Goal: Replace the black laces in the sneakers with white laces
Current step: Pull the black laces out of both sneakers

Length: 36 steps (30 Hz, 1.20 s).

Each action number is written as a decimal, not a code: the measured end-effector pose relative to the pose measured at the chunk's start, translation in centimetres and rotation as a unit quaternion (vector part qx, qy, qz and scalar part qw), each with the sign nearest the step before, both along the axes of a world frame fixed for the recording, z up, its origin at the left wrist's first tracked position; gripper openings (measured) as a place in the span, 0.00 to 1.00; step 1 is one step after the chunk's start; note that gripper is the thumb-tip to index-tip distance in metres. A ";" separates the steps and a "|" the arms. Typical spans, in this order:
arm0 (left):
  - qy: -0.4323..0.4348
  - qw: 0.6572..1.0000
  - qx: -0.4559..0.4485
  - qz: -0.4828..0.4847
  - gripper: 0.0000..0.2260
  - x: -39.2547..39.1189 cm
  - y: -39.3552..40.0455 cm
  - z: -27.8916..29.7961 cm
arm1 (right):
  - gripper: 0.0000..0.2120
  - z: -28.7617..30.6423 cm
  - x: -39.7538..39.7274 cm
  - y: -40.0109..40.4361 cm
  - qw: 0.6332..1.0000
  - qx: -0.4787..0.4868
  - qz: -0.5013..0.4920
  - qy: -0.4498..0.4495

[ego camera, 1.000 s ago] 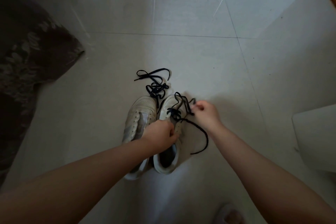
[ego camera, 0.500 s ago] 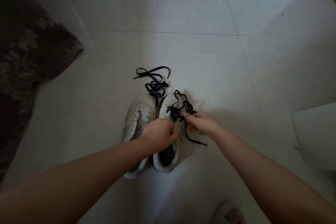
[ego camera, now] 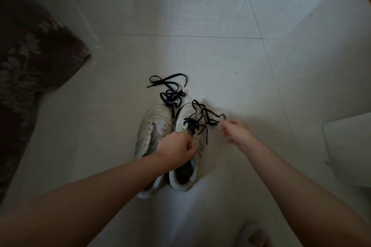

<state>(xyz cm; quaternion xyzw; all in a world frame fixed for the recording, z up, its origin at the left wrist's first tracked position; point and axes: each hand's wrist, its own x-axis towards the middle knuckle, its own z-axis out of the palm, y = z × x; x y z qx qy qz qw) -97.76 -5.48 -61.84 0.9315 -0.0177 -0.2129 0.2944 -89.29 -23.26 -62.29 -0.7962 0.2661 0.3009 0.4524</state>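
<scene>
Patterned rug (ego camera: 30, 50) left of sneakers (ego camera: 154, 126)

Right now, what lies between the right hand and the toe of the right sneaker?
In the head view, only loose loops of the black lace span from the right sneaker toward the blurred right hand, over bare floor tile.

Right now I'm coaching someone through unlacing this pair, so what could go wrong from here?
1. The black lace in the right sneaker lies in tangled loops near the toe; the right hand pulling on it could tighten a knot.
2. The left hand grips only that sneaker's eyelet edge, so a hard tug might drag it.
3. The removed lace lies close ahead, so the two could tangle.
</scene>
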 end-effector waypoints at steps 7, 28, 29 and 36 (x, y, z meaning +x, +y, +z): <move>-0.018 1.000 0.006 0.002 0.17 0.0 -0.1 -0.2 | 0.15 -0.1 -1.3 2.3 0.993 0.007 0.113 0.039; -0.010 1.000 -0.005 0.014 0.17 0.3 0.0 -0.5 | 0.16 -0.6 -0.1 1.7 0.993 -0.017 0.098 0.066; -0.009 1.000 -0.004 0.015 0.17 0.3 0.0 -0.5 | 0.17 -0.4 -0.4 2.3 0.986 -0.016 0.135 0.094; -0.008 1.000 0.004 0.015 0.17 0.3 0.1 -0.4 | 0.13 -0.1 0.0 3.8 0.982 0.011 0.185 0.043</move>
